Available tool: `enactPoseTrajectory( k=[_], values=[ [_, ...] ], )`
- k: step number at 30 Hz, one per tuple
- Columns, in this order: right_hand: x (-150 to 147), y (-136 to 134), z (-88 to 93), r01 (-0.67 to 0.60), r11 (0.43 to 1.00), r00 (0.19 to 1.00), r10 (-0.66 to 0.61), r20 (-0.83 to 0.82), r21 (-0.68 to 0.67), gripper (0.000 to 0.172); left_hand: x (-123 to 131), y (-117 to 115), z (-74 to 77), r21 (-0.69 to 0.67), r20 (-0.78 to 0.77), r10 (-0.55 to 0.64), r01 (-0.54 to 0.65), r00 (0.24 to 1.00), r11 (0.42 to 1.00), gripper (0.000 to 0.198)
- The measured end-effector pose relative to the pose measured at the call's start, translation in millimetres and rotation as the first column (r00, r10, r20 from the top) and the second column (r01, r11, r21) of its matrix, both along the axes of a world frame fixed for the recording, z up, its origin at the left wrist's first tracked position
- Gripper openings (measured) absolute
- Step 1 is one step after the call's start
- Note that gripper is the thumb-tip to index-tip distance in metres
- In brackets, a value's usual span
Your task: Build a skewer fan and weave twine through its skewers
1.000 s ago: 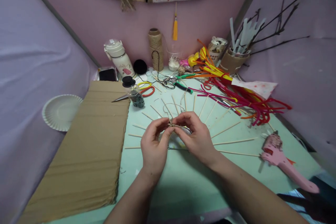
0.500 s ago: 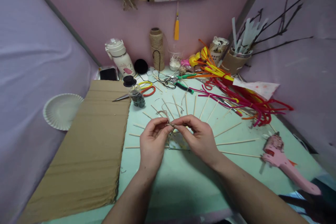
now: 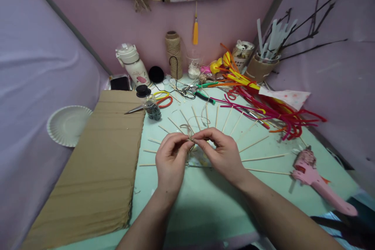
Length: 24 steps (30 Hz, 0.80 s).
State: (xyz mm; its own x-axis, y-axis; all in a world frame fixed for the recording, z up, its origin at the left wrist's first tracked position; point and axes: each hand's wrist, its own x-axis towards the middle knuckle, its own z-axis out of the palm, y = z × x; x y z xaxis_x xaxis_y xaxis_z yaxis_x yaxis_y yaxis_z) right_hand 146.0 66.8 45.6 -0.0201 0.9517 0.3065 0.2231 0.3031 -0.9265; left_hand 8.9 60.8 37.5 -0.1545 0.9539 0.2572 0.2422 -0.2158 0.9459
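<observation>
Both hands meet over the middle of the table, fingertips pinched close together. My left hand (image 3: 172,160) is closed on a strand of tan twine (image 3: 187,128), whose loose loops rise above the fingers. My right hand (image 3: 221,152) pinches the same twine from the other side. Beneath them, thin wooden sticks (image 3: 263,159) fan out in a half circle. A small patterned piece (image 3: 199,159) at the fan's centre shows between the wrists, partly covered by the hands. The exact knot or crossing of the twine is hidden by my fingertips.
A cardboard sheet (image 3: 96,164) lies on the left beside a paper plate (image 3: 68,125). Scissors (image 3: 164,101) and a small jar (image 3: 152,110) sit beyond it. Pipe cleaners (image 3: 272,113) are heaped at right, near a pink glue gun (image 3: 319,187). A twine spool (image 3: 174,54) stands behind.
The fingertips stay together with only slight shifts, and the twine's loose end above them has changed shape a little. The whole view has moved slightly.
</observation>
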Motion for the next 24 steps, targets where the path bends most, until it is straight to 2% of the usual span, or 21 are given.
enactPoseTrajectory(
  k=[5, 8, 15, 19, 24],
  values=[
    [0.8, 0.8, 0.1, -0.006, 1.000, 0.999, 0.006, 0.043, 0.002, 0.005, -0.1, -0.2, 0.9, -0.011, -0.008, 0.011, -0.011, 1.000, 1.000, 0.001],
    [3.7, 2.9, 0.4, -0.039, 0.997, 0.996, 0.034, 0.082, 0.068, 0.006, -0.8, 0.0, 0.8, -0.007, -0.031, 0.006, -0.007, 0.999, 1.000, 0.003],
    [16.6, 7.8, 0.4, -0.136, 0.979, 0.965, 0.095, 0.246, 0.154, 0.023, -3.6, 0.6, 1.1, -0.035, -0.104, -0.062, 0.058, 0.993, 0.998, 0.006],
    [21.4, 8.1, 5.2, -0.212, 0.969, 0.926, 0.158, 0.343, 0.126, 0.025, -4.5, 1.6, 1.1, -0.047, -0.123, -0.096, 0.090, 0.988, 0.995, 0.008],
    [25.3, 8.2, 8.2, -0.255, 0.963, 0.900, 0.205, 0.384, 0.085, 0.016, -3.6, 2.0, 1.2, -0.061, -0.128, -0.145, 0.138, 0.981, 0.988, 0.008]
  ],
)
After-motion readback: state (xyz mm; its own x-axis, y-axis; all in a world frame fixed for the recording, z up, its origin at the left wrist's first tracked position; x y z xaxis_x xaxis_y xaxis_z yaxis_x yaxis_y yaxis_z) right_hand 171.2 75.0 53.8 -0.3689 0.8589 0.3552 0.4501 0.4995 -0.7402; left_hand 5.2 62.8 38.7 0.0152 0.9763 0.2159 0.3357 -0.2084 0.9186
